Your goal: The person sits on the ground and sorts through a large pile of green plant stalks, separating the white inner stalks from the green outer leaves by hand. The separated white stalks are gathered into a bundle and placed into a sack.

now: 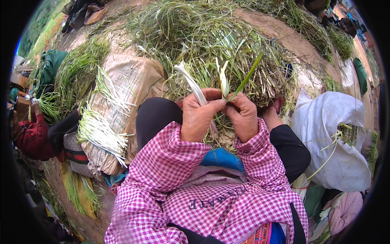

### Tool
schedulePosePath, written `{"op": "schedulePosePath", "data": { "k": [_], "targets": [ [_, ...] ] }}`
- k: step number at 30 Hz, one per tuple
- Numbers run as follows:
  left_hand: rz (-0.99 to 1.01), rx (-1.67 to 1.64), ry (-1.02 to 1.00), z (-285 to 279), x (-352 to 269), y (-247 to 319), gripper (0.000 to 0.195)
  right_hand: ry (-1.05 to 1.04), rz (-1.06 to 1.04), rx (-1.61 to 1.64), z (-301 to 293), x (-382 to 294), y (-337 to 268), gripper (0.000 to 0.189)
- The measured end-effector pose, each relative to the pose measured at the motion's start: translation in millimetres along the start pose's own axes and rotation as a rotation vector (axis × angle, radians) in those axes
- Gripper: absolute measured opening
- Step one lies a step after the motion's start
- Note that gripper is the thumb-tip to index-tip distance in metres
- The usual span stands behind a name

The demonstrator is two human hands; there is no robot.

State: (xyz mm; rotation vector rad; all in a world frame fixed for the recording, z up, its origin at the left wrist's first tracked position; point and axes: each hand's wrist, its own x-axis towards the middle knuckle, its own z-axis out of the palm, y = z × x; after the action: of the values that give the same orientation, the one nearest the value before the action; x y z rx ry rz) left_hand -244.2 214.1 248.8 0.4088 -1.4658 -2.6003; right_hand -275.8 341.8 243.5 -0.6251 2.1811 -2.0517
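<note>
My left hand [199, 114] holds a few long white stalks [195, 85] of a leafy vegetable across its palm. Its thumb and fingers also meet the base of a small pale yellow-green shoot [224, 82]. Fingertip to fingertip with it, my right hand [243, 117] pinches a flat green leaf [248, 74] that slants up to the right. Where exactly the shoot and the leaf join is hidden by the fingers. Just beyond both hands lies a big heap of uncleaned green stalks [259, 70], roots towards me.
To the left, a stuffed woven sack [131, 70] bears bunches of cleaned white stalks [102, 131]. A white sack [326, 113] stands to the right. Leaf litter [182, 21] spreads beyond the heap. Another person in a red top [33, 140] sits at far left, handling greens.
</note>
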Motion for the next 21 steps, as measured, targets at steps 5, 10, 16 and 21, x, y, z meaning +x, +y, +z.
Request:
{"op": "schedulePosePath", "data": {
  "k": [5, 10, 16, 21],
  "targets": [
    [0.068, 0.016, 0.07, 3, -2, -3, 0.016, 0.113, 0.07, 0.146, 11, -12, 17, 0.012],
    [0.148, -0.068, 0.175, -2, -1, -1, 0.017, 0.252, 0.402, 0.497, -4, -15, 36, 0.007],
    [0.259, -0.013, 0.142, -7, -2, 2, 0.017, -0.099, 0.6, -0.653, -54, -38, 136, 0.028],
    [0.242, 0.08, 0.101, -3, -5, 3, 0.019, 0.028, 0.183, -0.458, -33, -10, 60, 0.026]
  ]
}}
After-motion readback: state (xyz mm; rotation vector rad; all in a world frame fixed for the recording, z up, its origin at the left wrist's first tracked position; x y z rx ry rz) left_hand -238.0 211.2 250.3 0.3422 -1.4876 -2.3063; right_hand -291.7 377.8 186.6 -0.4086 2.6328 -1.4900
